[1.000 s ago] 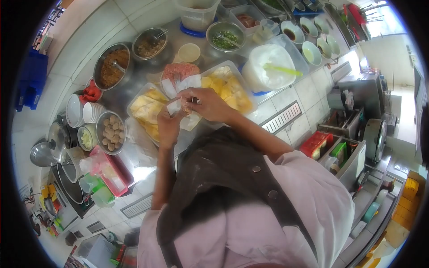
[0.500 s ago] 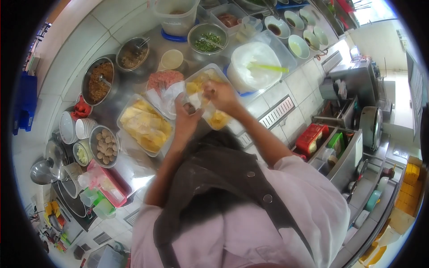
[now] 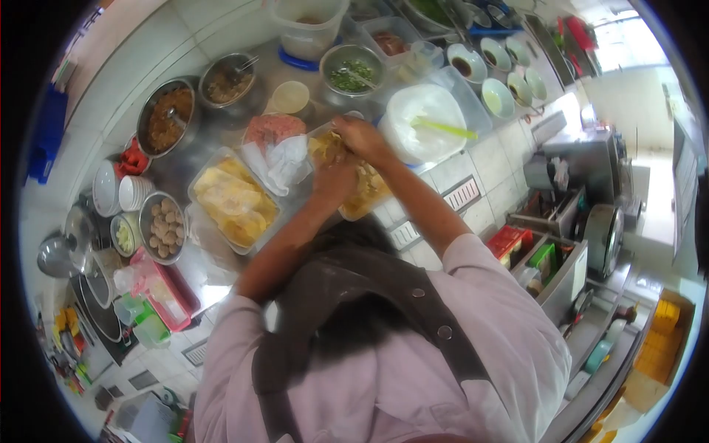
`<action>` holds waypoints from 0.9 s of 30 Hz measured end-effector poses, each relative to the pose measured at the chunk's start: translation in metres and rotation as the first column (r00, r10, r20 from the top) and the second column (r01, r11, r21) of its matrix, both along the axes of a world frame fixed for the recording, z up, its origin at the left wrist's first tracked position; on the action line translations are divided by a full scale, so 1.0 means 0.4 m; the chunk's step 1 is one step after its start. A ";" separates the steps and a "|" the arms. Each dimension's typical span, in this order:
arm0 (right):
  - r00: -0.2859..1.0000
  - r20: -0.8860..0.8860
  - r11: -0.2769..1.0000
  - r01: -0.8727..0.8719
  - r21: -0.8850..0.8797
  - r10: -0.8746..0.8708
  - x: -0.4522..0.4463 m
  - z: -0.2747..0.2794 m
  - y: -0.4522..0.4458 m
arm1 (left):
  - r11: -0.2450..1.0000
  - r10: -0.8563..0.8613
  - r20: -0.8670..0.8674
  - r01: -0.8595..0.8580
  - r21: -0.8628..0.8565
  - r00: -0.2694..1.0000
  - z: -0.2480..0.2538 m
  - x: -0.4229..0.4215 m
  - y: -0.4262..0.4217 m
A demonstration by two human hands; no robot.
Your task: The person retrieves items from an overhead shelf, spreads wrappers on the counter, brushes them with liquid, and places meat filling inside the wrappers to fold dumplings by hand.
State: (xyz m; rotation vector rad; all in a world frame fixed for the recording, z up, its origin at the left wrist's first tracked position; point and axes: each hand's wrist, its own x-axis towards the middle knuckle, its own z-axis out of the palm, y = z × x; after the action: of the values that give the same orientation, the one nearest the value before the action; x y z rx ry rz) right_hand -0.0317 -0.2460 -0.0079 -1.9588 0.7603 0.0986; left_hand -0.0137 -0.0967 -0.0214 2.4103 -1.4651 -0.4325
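Both my hands are over a clear container (image 3: 360, 214) that holds yellow pieces like wonton wrappers or folded dumplings. My left hand (image 3: 334, 179) is curled above the near part of it, its fingertips mostly hidden. My right hand (image 3: 360, 138) is closed at the far end, close to the left fingers; what it grips is hidden. To the left lies a heap of pink minced meat (image 3: 272, 131), with a crumpled white plastic sheet (image 3: 286, 164) against it. Further left, a second clear container is filled with flat yellow wrappers (image 3: 235, 198).
Steel bowls of brown filling (image 3: 168, 122), chopped greens (image 3: 352, 74) and meatballs (image 3: 164, 230) stand around the steel counter. A white-lined tub (image 3: 422, 122) with a green handle sits right of my hands. Small bowls (image 3: 467, 65) line the far right edge.
My left hand has moved right, away from the white plastic sheet, and over the container beside my right hand. The pale wrapper seen between my hands is now hidden. The view has shifted slightly.
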 end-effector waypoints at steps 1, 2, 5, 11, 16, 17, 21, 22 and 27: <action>0.985 0.082 0.924 -0.110 -0.365 0.150 -0.005 -0.047 -0.003 | 0.997 -0.057 -0.002 0.057 0.059 0.998 -0.007 0.002 0.001; 0.941 0.117 0.714 -0.157 -0.683 0.318 0.006 -0.057 0.005 | 0.998 -0.023 0.004 0.023 0.064 1.000 -0.037 -0.001 0.002; 0.955 0.159 0.640 -0.041 -0.767 0.251 0.031 -0.018 0.066 | 0.999 0.012 0.067 -0.014 0.035 0.998 -0.043 -0.003 0.011; 0.715 0.394 0.814 -0.476 -0.333 0.578 0.180 0.056 0.335 | 0.975 -0.190 -0.428 0.121 -0.184 0.884 0.158 0.006 0.211; 0.689 0.059 0.622 -0.610 -0.491 0.722 0.254 -0.042 0.524 | 0.969 0.052 -0.727 -0.210 -0.128 0.684 0.176 0.013 0.441; 0.682 0.059 0.616 -0.615 -0.493 0.729 0.252 -0.030 0.540 | 0.967 0.057 -0.727 -0.219 -0.130 0.685 0.179 0.017 0.478; 0.650 0.066 0.483 -0.488 -0.726 0.757 0.245 -0.033 0.593 | 0.805 0.294 -0.704 -0.565 -0.182 0.646 0.161 0.034 0.596; 0.637 0.021 0.445 -0.515 -0.732 0.771 0.251 -0.041 0.601 | 0.719 0.350 -0.751 -0.675 -0.167 0.559 0.148 0.042 0.617; 0.541 0.045 0.399 -0.558 -0.727 0.840 0.244 -0.028 0.608 | 0.428 0.287 -0.820 -0.832 -0.353 0.495 0.088 0.121 0.698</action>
State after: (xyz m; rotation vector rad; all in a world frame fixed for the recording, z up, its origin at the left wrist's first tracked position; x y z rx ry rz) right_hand 0.0660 -0.0027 -0.0191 -2.7374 -0.5215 -0.0772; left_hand 0.0349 0.1823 0.0137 1.6238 -0.2184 -0.3471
